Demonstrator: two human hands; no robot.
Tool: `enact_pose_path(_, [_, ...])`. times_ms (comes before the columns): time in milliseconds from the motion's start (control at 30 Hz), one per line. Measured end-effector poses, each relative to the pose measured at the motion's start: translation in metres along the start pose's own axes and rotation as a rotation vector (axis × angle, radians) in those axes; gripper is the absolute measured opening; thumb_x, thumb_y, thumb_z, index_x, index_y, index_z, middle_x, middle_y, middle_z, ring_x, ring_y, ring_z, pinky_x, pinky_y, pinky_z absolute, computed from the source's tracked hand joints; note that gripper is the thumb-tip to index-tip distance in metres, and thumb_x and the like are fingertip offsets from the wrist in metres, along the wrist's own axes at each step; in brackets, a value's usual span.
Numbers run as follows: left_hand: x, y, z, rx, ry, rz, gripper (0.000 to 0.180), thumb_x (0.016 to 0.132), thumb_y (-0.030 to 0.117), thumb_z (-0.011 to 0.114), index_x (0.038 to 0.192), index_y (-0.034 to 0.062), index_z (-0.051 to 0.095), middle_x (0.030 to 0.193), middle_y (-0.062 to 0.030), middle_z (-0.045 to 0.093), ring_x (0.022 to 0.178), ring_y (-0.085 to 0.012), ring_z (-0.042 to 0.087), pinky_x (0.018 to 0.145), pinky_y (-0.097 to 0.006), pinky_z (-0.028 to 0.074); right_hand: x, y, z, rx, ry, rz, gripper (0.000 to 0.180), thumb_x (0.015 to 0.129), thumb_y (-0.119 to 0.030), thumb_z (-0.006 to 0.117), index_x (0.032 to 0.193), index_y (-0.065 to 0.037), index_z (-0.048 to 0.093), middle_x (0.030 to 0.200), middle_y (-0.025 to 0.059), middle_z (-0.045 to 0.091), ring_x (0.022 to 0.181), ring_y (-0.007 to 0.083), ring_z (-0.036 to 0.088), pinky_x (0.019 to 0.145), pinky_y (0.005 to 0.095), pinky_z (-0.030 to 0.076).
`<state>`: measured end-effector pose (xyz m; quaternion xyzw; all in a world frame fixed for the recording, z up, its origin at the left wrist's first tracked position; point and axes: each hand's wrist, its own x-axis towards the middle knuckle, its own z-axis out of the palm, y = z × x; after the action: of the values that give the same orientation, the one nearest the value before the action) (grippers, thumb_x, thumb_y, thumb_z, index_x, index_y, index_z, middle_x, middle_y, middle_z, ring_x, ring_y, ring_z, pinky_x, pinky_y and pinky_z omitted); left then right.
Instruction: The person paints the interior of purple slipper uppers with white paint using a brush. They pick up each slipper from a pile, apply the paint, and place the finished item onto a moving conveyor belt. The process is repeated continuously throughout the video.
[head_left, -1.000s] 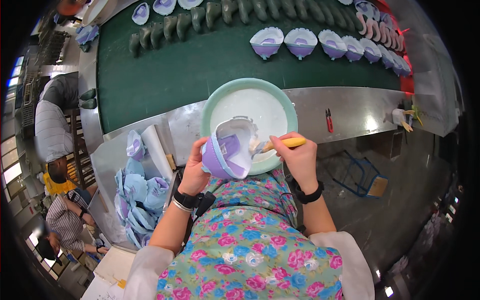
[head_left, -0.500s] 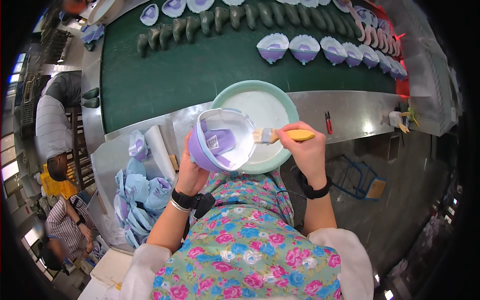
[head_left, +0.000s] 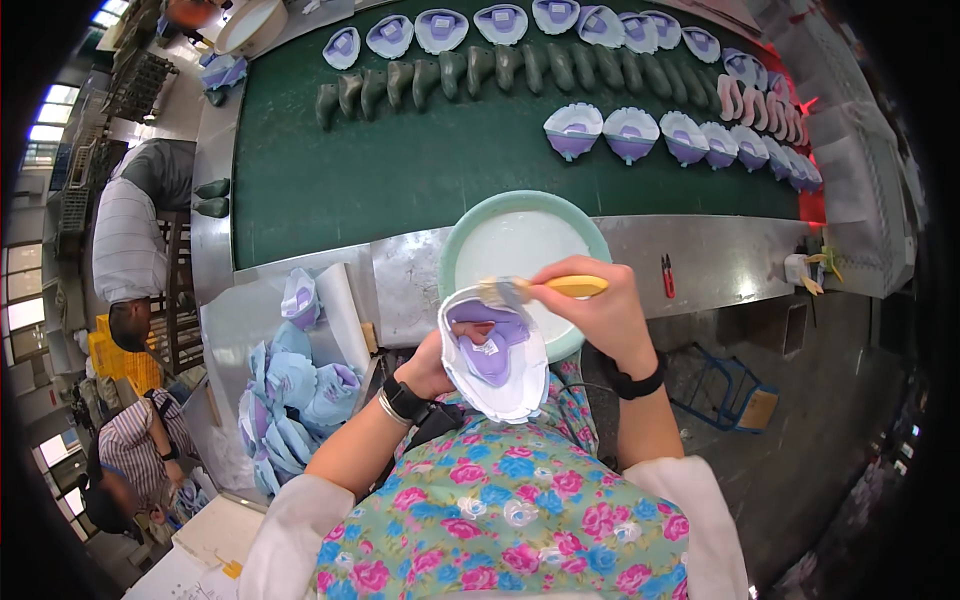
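Left hand grips a white-edged, purple fabric shoe upper, fingertips showing inside it. Right hand closed on a flat brush with yellow handle, bristles at the upper's far rim.

Just changed: the upper is turned, narrower end toward the wearer. Half a second ago, bristles were at its right edge; now they're at the far edge. So a different stretch of rim is being worked. Coverage: can't tell from here, white on white.

Upper is above the lap, overlapping the near side of a round mint-green basin of white liquid.

Left of that: pile of pale-blue and purple fabric uppers. Right: red-handled hand tool on the metal ledge. Beyond, on the green work surface: 2 rows of white-and-purple uppers, 1 row of dark-green foot-shaped lasts between them.
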<state>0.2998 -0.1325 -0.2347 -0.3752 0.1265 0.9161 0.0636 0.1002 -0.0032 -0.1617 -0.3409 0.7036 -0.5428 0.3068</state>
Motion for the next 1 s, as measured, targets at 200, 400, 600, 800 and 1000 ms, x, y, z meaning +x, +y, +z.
enact_pose_path(200, [0.04,0.009,-0.051,-0.094,-0.052,-0.09,0.026,0.089,0.005,0.057,0.115,0.0057,0.062,0.109,-0.0089,0.065,0.1,-0.0234,0.064,0.09,-0.039,0.054,-0.041,0.029,-0.044,-0.06,0.131,0.397,0.015,0.084,-0.011,0.073,0.077,0.0,0.067,0.064,0.0025,0.064,0.052,0.0065,0.057,0.048,0.0216,0.044])
enact_pose_path(400, [0.137,0.09,-0.001,0.164,0.125,0.443,0.043,0.097,0.002,0.047,0.137,0.0148,0.037,0.124,-0.0089,0.055,0.112,-0.0255,0.058,0.096,-0.045,0.049,-0.031,0.056,-0.105,0.193,0.584,0.406,0.016,0.089,-0.012,0.072,0.083,0.002,0.066,0.066,0.0043,0.065,0.056,0.0074,0.059,0.053,0.0203,0.046])
enact_pose_path(600, [0.314,0.143,0.03,0.179,0.5,0.705,0.051,0.09,-0.009,0.049,0.132,0.0134,0.029,0.12,-0.0174,0.052,0.102,-0.0295,0.063,0.086,-0.049,0.057,-0.037,0.106,-0.126,0.203,0.579,0.459,0.016,0.089,-0.012,0.072,0.083,0.002,0.065,0.066,0.0045,0.064,0.056,0.0077,0.059,0.053,0.0217,0.047])
enact_pose_path(800, [0.396,0.139,0.026,0.005,0.584,0.643,0.047,0.09,-0.01,0.048,0.129,0.0081,0.028,0.121,-0.0177,0.051,0.1,-0.0304,0.062,0.088,-0.051,0.057,-0.037,0.132,-0.128,0.199,0.563,0.578,0.015,0.088,-0.009,0.072,0.082,0.003,0.065,0.068,0.0062,0.065,0.058,0.01,0.061,0.053,0.0225,0.049])
enact_pose_path(1000, [0.257,0.107,0.012,-0.12,0.293,0.292,0.06,0.095,0.004,0.056,0.145,-0.0082,0.024,0.137,-0.0241,0.043,0.124,-0.0382,0.051,0.11,-0.046,0.044,-0.019,0.128,-0.125,0.076,0.518,0.53,0.012,0.089,-0.008,0.071,0.084,0.001,0.064,0.069,0.0035,0.062,0.059,0.0097,0.06,0.054,0.0226,0.049])
